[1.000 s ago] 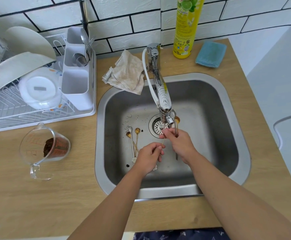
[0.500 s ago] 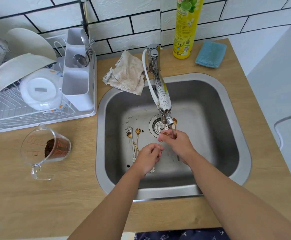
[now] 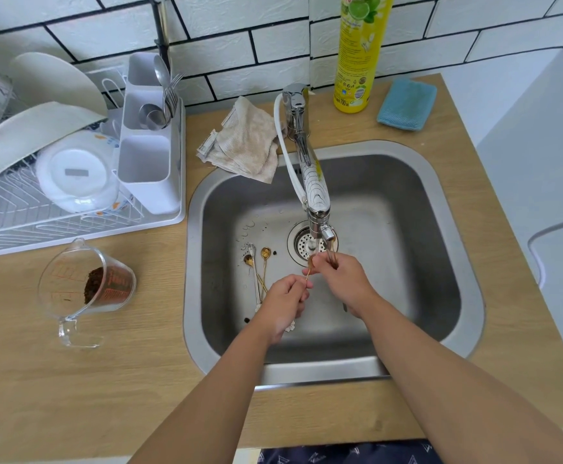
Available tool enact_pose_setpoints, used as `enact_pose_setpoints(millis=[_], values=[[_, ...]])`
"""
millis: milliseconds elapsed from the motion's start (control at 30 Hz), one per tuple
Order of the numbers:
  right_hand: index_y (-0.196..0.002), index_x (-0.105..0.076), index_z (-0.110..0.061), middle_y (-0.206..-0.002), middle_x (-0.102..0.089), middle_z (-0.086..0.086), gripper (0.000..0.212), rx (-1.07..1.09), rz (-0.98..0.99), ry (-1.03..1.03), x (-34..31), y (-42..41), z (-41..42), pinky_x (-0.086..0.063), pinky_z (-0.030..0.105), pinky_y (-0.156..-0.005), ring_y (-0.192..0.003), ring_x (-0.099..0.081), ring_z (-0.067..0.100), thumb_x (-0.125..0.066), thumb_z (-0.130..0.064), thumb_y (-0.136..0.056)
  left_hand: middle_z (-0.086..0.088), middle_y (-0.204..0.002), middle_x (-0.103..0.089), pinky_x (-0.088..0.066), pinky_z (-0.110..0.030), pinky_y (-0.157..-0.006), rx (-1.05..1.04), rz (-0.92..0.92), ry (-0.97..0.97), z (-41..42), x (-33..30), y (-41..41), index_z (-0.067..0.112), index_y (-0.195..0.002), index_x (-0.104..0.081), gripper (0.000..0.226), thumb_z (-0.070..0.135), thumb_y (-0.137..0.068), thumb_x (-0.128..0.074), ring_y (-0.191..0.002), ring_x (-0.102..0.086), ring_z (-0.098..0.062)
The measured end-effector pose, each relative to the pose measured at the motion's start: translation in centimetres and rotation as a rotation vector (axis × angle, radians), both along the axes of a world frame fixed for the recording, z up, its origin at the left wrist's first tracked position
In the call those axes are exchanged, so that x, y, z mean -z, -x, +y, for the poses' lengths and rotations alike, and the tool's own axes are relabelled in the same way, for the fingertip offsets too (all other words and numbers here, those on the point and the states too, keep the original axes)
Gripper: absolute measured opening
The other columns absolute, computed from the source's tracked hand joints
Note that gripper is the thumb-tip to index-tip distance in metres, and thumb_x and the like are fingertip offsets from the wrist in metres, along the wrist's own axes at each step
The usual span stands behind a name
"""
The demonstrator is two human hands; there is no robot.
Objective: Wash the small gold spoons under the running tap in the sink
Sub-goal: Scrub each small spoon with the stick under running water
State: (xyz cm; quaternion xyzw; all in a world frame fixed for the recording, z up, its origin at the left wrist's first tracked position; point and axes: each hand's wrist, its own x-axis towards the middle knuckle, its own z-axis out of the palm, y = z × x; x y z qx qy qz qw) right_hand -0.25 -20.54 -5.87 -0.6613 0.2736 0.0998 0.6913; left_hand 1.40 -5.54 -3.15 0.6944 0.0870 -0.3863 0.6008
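Both hands were over the steel sink (image 3: 440, 195), just below the tap (image 3: 312, 182). The left hand (image 3: 285, 304) had its fingers (image 3: 302, 284) curled tight round the thin handle of a small gold spoon (image 3: 308, 272), which ran up from them toward the right hand's fingertips. The right hand (image 3: 343, 279) had its fingers (image 3: 320, 261) bent and pinched on that spoon's bowl end, right under the tap's outlet where the water fell; more thin handles stood up between those fingers, beside the stream, though how many was too small to tell. Beyond the fingers lay the drain strainer (image 3: 302, 242).

To the left of the left hand's fingers, three more small spoons (image 3: 263, 259) lay on the sink floor, bowls pointing away, handles partly hidden under the hand, with dark specks near them.

On the desk (image 3: 72, 396), well to the left of the fingers, stood a clear measuring jug (image 3: 86, 289) holding dark grounds, and beyond it a white dish rack (image 3: 72, 182). Past the tap lay a beige cloth (image 3: 246, 145), a yellow bottle (image 3: 360, 51) and a blue sponge (image 3: 407, 103).
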Motion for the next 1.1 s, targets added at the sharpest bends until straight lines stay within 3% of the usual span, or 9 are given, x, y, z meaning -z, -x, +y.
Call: enact_pose_setpoints(millis=[100, 233, 400, 500, 667, 767, 933, 1033, 1100], values=[[-0.077, -0.078, -0.028, -0.089, -0.079, 0.006, 0.016, -0.009, -0.016, 0.004, -0.42, 0.03, 0.08, -0.049, 0.026, -0.086, -0.089, -0.071, 0.006, -0.068, -0.023, -0.089, 0.003, -0.063, -0.044, -0.023, -0.02, -0.045, -0.001, 0.005, -0.004, 0.13, -0.05, -0.09, 0.01, -0.095, -0.06, 0.021, 0.011, -0.104, -0.041, -0.045, -0.029, -0.007], [-0.084, -0.077, -0.02, -0.088, -0.081, -0.005, 0.013, 0.017, 0.007, -0.008, -0.44, -0.05, -0.18, -0.045, 0.025, -0.084, -0.089, -0.074, 0.003, -0.069, -0.025, -0.093, 0.003, -0.063, -0.043, -0.025, -0.019, -0.044, 0.015, 0.005, -0.01, 0.04, 0.02, 0.05, 0.011, -0.095, -0.061, 0.022, 0.011, -0.103, -0.041, -0.045, -0.03, -0.006], [-0.076, -0.078, -0.035, -0.091, -0.08, -0.002, 0.021, -0.002, 0.005, 0.005, -0.58, -0.02, 0.09, -0.049, 0.026, -0.087, -0.094, -0.072, 0.008, -0.069, -0.023, -0.091, 0.002, -0.064, -0.042, -0.024, -0.021, -0.045, 0.012, 0.01, -0.011, 0.14, -0.02, -0.05, 0.011, -0.095, -0.061, 0.022, 0.011, -0.103, -0.041, -0.046, -0.029, -0.008], [-0.075, -0.077, -0.031, -0.088, -0.081, -0.006, 0.023, 0.001, 0.003, 0.005, -0.4, -0.05, -0.01, -0.048, 0.026, -0.087, -0.092, -0.073, 0.006, -0.068, -0.022, -0.093, 0.003, -0.063, -0.042, -0.024, -0.021, -0.045, 0.02, 0.01, -0.012, 0.14, -0.08, 0.05, 0.011, -0.095, -0.061, 0.022, 0.011, -0.103, -0.041, -0.046, -0.03, -0.007], [-0.083, -0.074, -0.022, -0.082, -0.08, -0.006, 0.01, 0.016, -0.021, 0.02, -0.11, 0.01, 0.03, -0.047, 0.025, -0.081, -0.077, -0.07, 0.0, -0.073, -0.026, -0.092, 0.004, -0.062, -0.042, -0.023, -0.021, -0.045, 0.019, 0.018, -0.007, 0.07, -0.03, 0.05, 0.011, -0.094, -0.061, 0.022, 0.011, -0.103, -0.04, -0.046, -0.029, -0.008], [-0.084, -0.072, -0.019, -0.085, -0.081, -0.006, 0.023, 0.012, -0.014, 0.023, 0.12, -0.02, 0.01, -0.047, 0.026, -0.082, -0.082, -0.073, 0.001, -0.061, -0.029, -0.102, 0.004, -0.061, -0.04, -0.021, -0.022, -0.045, 0.021, 0.029, -0.015, 0.03, -0.04, 0.14, 0.011, -0.093, -0.059, 0.022, 0.011, -0.103, -0.039, -0.045, -0.028, -0.007], [-0.104, -0.072, -0.02, -0.091, -0.081, 0.0, 0.011, -0.037, -0.07, -0.101, -0.23, 0.09, -0.02, -0.048, 0.021, -0.093, -0.097, -0.072, 0.005, -0.066, -0.014, -0.098, 0.006, -0.058, -0.038, -0.019, -0.023, -0.045, -0.008, 0.074, 0.018, 0.24, -0.11, -0.03, 0.012, -0.092, -0.057, 0.021, 0.013, -0.103, -0.039, -0.045, -0.025, -0.009], [-0.104, -0.073, -0.017, -0.09, -0.081, 0.0, 0.009, 0.017, -0.035, -0.128, -0.54, -0.02, -0.12, -0.047, 0.015, -0.07, -0.073, -0.067, 0.004, -0.07, -0.024, -0.098, 0.005, -0.058, -0.032, -0.018, -0.023, -0.045, -0.05, 0.198, 0.12, 0.24, -0.32, -0.14, 0.016, -0.088, -0.056, 0.018, 0.018, -0.102, -0.044, -0.046, -0.02, -0.01], [-0.108, -0.072, -0.015, -0.101, -0.081, 0.003, 0.017, 0.028, 0.005, -0.26, -0.65, -0.19, -0.31, -0.036, 0.017, -0.046, -0.047, -0.044, 0.005, -0.066, -0.029, -0.101, 0.006, -0.058, -0.029, -0.018, -0.022, -0.043, -0.101, 0.331, 0.233, 0.4, -0.45, -0.51, 0.017, -0.085, -0.056, 0.018, 0.021, -0.1, -0.049, -0.044, -0.018, -0.009]])
